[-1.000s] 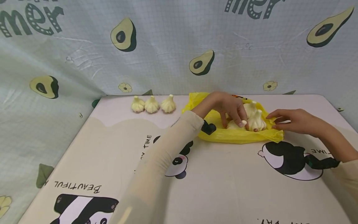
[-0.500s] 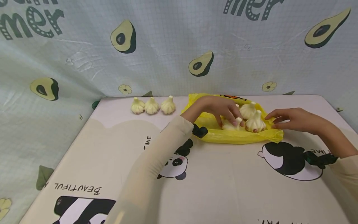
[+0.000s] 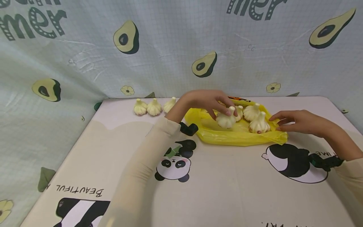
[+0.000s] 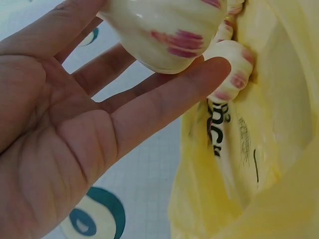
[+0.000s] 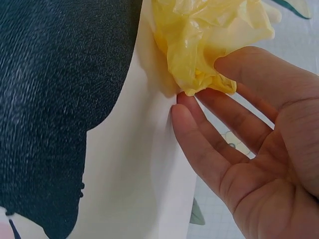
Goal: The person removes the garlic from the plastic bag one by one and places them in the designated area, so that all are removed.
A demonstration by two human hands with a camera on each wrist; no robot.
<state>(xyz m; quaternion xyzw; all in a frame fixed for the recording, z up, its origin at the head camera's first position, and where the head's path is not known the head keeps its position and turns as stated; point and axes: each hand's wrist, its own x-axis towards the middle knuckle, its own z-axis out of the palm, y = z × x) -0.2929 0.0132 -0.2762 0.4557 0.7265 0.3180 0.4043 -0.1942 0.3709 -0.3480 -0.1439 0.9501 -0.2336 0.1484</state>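
In the head view my left hand (image 3: 208, 99) grips a white garlic bulb (image 3: 226, 120) by its stem, above the left part of a yellow plastic bag (image 3: 227, 138). The left wrist view shows purple streaks on this garlic bulb (image 4: 169, 35), with fingers spread beneath it. Three more bulbs sit in the bag: one pale bulb (image 3: 251, 112) at the back, another bulb (image 3: 259, 124) in front, and a partly covered bulb (image 3: 239, 113). At the bag's right end, my right hand (image 3: 300, 121) pinches its crumpled edge (image 5: 199, 74) between thumb and fingers.
Three garlic bulbs (image 3: 154, 107) stand in a row at the table's back left; my left forearm partly covers the rightmost. The table (image 3: 215, 189) has a panda-printed cover. Behind it hangs an avocado-patterned curtain (image 3: 164, 47).
My left hand has lifted a garlic bulb from among the others and moved it left and up. The right hand has stayed at the bag's edge.
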